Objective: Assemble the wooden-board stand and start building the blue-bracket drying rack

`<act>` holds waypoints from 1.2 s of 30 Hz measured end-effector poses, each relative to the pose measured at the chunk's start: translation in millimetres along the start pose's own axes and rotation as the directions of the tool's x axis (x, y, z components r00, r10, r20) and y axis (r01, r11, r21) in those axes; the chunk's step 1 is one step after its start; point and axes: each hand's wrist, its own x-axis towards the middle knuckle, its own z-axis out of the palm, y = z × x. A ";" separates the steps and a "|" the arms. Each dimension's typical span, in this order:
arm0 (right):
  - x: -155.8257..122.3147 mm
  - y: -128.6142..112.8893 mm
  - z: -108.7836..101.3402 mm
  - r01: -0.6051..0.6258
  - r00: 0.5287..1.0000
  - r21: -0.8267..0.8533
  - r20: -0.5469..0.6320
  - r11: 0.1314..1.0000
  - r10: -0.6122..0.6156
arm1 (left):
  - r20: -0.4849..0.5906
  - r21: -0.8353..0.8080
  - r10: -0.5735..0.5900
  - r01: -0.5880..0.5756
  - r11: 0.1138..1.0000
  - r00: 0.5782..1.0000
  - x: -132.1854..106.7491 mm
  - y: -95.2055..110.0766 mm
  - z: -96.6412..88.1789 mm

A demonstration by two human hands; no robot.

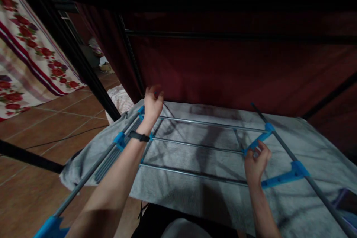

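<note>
A metal rack frame of grey tubes point(195, 145) with blue plastic brackets lies on a grey bedspread. My left hand point(153, 104) is above the frame's far left end, fingers curled inward; a small blue bit shows at the fingertips, but I cannot make out what it is. Below that wrist, several thin tubes point(107, 165) lie bunched along the left pole point(86, 176), near a blue bracket point(119, 140). On the right, my right hand point(257, 160) has thumb and fingers pinched beside a blue bracket arm point(255, 143); a tiny pale spot shows between them. Another bracket point(299, 170) sits on the right pole point(290, 152).
Black metal bed posts point(83, 67) and an overhead frame surround the bed. A dark red curtain point(223, 70) hangs behind. Left are a floral cloth point(33, 52) and a tiled floor point(55, 130) with a cable. A dark object point(347, 204) lies at the right edge.
</note>
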 end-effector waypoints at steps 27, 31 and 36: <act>57.1 6.9 0.2 -0.315 0.945 0.249 -0.012 0.916 0.328 | -0.292 -0.509 -0.467 0.278 0.815 0.834 -97.2 -95.6 17.7; 57.1 9.1 0.5 -0.315 0.943 0.267 -0.021 0.911 0.332 | -0.317 -0.454 -0.435 0.268 0.850 0.843 -85.0 -100.7 25.6; 57.1 9.6 3.5 -0.315 0.939 0.330 -0.026 0.890 0.342 | -0.241 -0.427 -0.470 0.342 0.837 0.849 -81.6 -105.4 29.0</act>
